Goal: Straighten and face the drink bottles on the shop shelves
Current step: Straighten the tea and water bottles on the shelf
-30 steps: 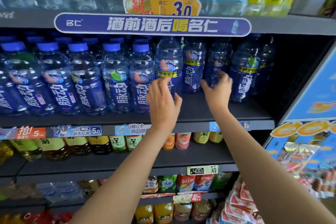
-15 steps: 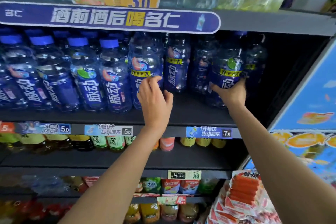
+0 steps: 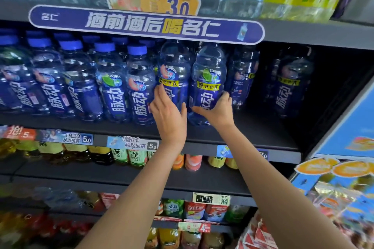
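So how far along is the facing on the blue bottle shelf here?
Done: the small blue-capped bottles on the left stand in a front row, labels out. In hand: the right hand grips a large lime-label bottle; the left hand rests on the large peach-label bottle. Left: two large bottles sit back, one label turned.

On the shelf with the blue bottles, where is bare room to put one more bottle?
Bare shelf shows between the dim bottle behind the right hand and the lone bottle further right, and past that one. Left of the left hand, the small bottles stand packed.
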